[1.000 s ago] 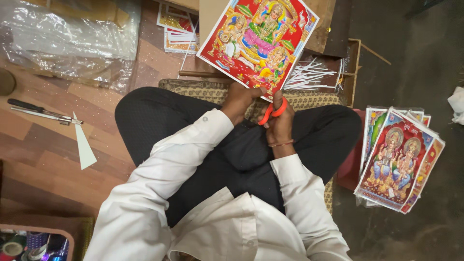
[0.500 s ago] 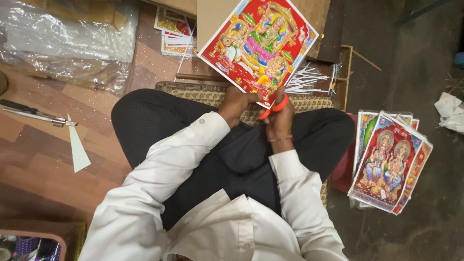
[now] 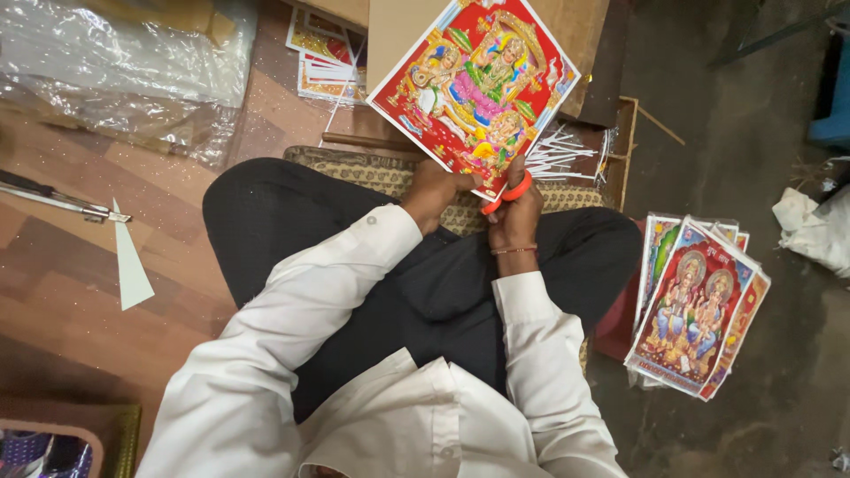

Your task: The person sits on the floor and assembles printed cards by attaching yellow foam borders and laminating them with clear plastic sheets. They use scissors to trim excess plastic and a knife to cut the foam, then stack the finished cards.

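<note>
- Head view is looking straight down at a person sitting cross-legged on a woven mat (image 3: 354, 168), white sleeves and dark trousers filling the middle.
- Left hand (image 3: 436, 190) is pinching the bottom edge of a red picture print (image 3: 474, 88), fingers closed on it, keeping the sheet up & tilted so its edge is facing the blades.
- Right hand (image 3: 518, 212) is gripping orange-handled scissors (image 3: 506, 193), fingers through the loops, at the print's lower corner, prob. trimming the border; blades are mostly hidden behind the sheet, so can't tell how far they're open.
- Stack of similar prints (image 3: 695, 310) is lying on the floor by the right knee, fanned out, within easy reach.
- More prints (image 3: 323, 62) are lying ahead on the boards w/ a cardboard sheet (image 3: 394, 26) just beside them.
- Shallow wooden tray (image 3: 627, 146) ahead of the knees is holding thin white strips (image 3: 558, 155), likely offcuts.
- Clear plastic wrap (image 3: 124, 62) is bunched at far left; a knife-like tool (image 3: 62, 202) & a pale paper sliver (image 3: 131, 270) are lying well apart from both hands.
- Box corner (image 3: 53, 443) at bottom left is holding sth purple, too cropped to tell.
</note>
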